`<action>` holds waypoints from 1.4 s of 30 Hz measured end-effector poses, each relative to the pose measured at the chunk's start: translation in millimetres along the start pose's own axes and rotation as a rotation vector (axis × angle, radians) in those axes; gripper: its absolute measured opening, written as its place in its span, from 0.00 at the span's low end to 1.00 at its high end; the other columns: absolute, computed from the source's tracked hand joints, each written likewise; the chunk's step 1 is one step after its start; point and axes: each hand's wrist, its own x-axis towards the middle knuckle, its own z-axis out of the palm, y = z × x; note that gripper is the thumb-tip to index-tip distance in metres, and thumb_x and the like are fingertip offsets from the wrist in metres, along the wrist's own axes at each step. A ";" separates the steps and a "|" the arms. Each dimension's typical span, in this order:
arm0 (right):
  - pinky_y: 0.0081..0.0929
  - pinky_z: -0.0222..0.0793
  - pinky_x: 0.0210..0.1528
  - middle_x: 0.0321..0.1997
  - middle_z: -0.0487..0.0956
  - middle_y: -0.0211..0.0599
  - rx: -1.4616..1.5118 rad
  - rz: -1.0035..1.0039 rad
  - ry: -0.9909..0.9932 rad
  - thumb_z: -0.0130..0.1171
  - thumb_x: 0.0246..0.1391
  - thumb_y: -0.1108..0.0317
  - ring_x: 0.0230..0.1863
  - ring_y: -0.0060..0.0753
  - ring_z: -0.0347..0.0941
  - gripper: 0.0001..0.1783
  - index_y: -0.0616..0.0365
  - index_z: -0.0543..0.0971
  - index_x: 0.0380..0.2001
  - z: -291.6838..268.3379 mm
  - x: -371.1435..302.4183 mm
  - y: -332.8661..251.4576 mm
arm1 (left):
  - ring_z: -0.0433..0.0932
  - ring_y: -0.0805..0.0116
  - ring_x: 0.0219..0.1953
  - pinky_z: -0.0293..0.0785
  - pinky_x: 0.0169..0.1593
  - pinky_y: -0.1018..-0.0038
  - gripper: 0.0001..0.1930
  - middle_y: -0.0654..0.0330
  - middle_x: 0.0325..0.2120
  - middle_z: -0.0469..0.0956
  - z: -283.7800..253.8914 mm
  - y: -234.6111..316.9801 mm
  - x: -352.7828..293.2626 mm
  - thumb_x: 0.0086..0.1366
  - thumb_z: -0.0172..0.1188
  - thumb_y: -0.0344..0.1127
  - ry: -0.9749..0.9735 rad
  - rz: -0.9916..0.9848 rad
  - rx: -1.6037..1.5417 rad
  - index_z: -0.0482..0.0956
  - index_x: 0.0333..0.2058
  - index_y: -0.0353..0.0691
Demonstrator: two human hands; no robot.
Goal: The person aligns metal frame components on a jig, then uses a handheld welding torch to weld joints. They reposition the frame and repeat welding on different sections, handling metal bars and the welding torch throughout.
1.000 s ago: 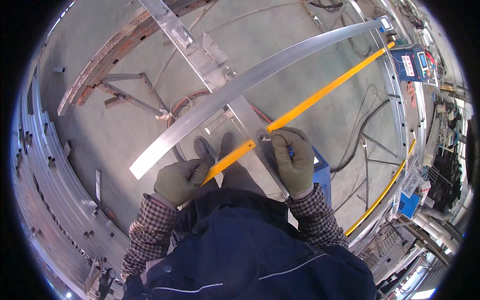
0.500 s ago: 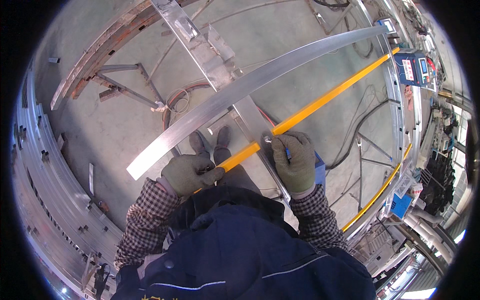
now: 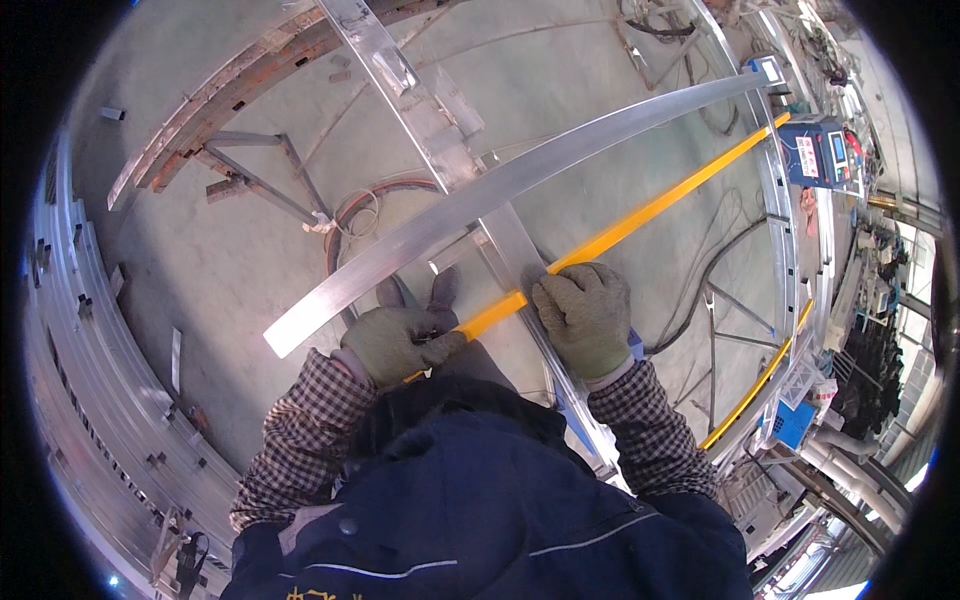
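Our gloved left hand (image 3: 398, 346) is gripping a short yellow length (image 3: 493, 314).
Our right hand (image 3: 584, 316) is resting curled beside the long yellow length (image 3: 660, 205), its hold hidden, a grey beam (image 3: 508, 233) running between. Slackening left fingers could be letting the short yellow length slip.

The grey floor (image 3: 260, 275) lies shadowed at left, with possible windows (image 3: 917, 474) glowing lower right.

We see a long metal beam (image 3: 430, 130) with a curved silver bar (image 3: 400, 245) lying across it; a yellow bar (image 3: 660, 205) reaches the metal rail (image 3: 785, 210) at right. On the grey floor (image 3: 250, 290) we find a looped hose (image 3: 333, 240), dark cable (image 3: 712, 270) and a thin strip (image 3: 177, 360).
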 end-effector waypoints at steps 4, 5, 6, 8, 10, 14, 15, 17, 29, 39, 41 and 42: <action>0.48 0.74 0.56 0.43 0.87 0.37 0.033 0.007 0.023 0.74 0.56 0.66 0.48 0.49 0.82 0.15 0.54 0.86 0.46 -1.0 -3.1 -1.8 | 0.89 0.56 0.43 0.84 0.50 0.64 0.27 0.52 0.42 0.90 -1.3 0.9 -2.8 0.72 0.63 0.63 0.017 0.026 0.009 0.90 0.52 0.45; 0.48 0.74 0.56 0.44 0.87 0.37 0.063 0.006 0.049 0.75 0.55 0.65 0.49 0.49 0.82 0.19 0.54 0.85 0.49 0.1 -5.4 -1.2 | 0.89 0.56 0.46 0.83 0.53 0.64 0.28 0.52 0.44 0.90 -3.2 1.8 -4.9 0.73 0.62 0.63 0.000 0.012 -0.008 0.89 0.54 0.45; 0.48 0.73 0.58 0.46 0.87 0.39 0.072 0.011 0.050 0.76 0.55 0.62 0.51 0.49 0.82 0.21 0.54 0.84 0.51 1.7 -8.1 -0.3 | 0.89 0.56 0.49 0.83 0.56 0.63 0.28 0.52 0.47 0.90 -5.0 3.5 -7.7 0.73 0.62 0.63 -0.015 -0.009 -0.023 0.88 0.56 0.46; 0.49 0.72 0.62 0.50 0.86 0.42 0.093 0.014 0.115 0.77 0.54 0.55 0.54 0.49 0.82 0.28 0.55 0.83 0.54 4.8 -15.0 1.8 | 0.89 0.56 0.49 0.83 0.55 0.64 0.26 0.53 0.46 0.90 -8.6 8.6 -18.1 0.73 0.63 0.60 0.044 0.004 -0.057 0.88 0.55 0.46; 0.50 0.73 0.62 0.53 0.84 0.47 0.118 0.078 0.124 0.78 0.53 0.54 0.56 0.53 0.81 0.32 0.57 0.81 0.57 4.6 -25.4 3.5 | 0.89 0.58 0.48 0.83 0.53 0.66 0.23 0.52 0.44 0.90 -12.1 15.2 -31.1 0.74 0.64 0.56 0.126 0.029 -0.092 0.89 0.54 0.44; 0.49 0.75 0.61 0.55 0.83 0.49 0.148 0.173 0.062 0.78 0.51 0.61 0.55 0.56 0.81 0.35 0.60 0.77 0.60 -3.2 -50.0 3.2 | 0.88 0.67 0.45 0.83 0.51 0.71 0.17 0.52 0.43 0.91 -22.9 22.7 -45.2 0.77 0.64 0.44 0.329 0.137 -0.268 0.88 0.53 0.37; 0.50 0.75 0.61 0.55 0.83 0.51 0.155 0.201 0.029 0.77 0.52 0.58 0.56 0.57 0.80 0.35 0.60 0.77 0.61 -4.1 -55.8 1.7 | 0.88 0.70 0.45 0.83 0.51 0.72 0.16 0.53 0.43 0.91 -27.3 23.5 -43.5 0.77 0.64 0.42 0.374 0.174 -0.332 0.88 0.53 0.35; 0.51 0.75 0.62 0.55 0.83 0.55 0.217 0.278 0.010 0.76 0.53 0.53 0.58 0.59 0.80 0.36 0.60 0.78 0.61 -3.5 -66.3 -2.3 | 0.85 0.73 0.44 0.82 0.50 0.73 0.16 0.54 0.43 0.90 -38.5 27.4 -29.5 0.78 0.64 0.38 0.520 0.180 -0.319 0.87 0.54 0.32; 0.53 0.75 0.60 0.60 0.81 0.54 0.243 0.447 -0.148 0.58 0.68 0.45 0.58 0.56 0.80 0.39 0.59 0.69 0.72 21.6 -92.6 -3.6 | 0.88 0.41 0.47 0.82 0.53 0.54 0.32 0.39 0.40 0.88 -76.4 110.3 87.0 0.67 0.65 0.64 0.611 0.016 0.481 0.90 0.47 0.36; 0.56 0.79 0.50 0.45 0.86 0.51 0.260 0.451 -0.120 0.63 0.65 0.49 0.48 0.57 0.84 0.36 0.56 0.70 0.70 17.4 -95.8 -6.8 | 0.89 0.43 0.47 0.82 0.52 0.56 0.29 0.43 0.42 0.89 -86.6 89.7 103.3 0.68 0.65 0.61 0.574 0.133 0.556 0.89 0.45 0.36; 0.54 0.77 0.54 0.50 0.84 0.49 0.231 0.483 -0.190 0.62 0.65 0.47 0.52 0.56 0.83 0.38 0.54 0.68 0.72 18.0 -95.4 -9.6 | 0.89 0.43 0.48 0.82 0.52 0.57 0.30 0.44 0.43 0.89 -90.0 83.6 110.1 0.68 0.65 0.61 0.536 0.162 0.534 0.88 0.46 0.34; 0.53 0.77 0.54 0.51 0.84 0.49 0.221 0.467 -0.139 0.63 0.65 0.47 0.52 0.55 0.83 0.38 0.54 0.69 0.72 18.2 -95.1 -11.2 | 0.88 0.43 0.48 0.82 0.53 0.56 0.30 0.43 0.43 0.89 -91.8 79.8 112.7 0.69 0.65 0.61 0.561 0.206 0.549 0.88 0.46 0.34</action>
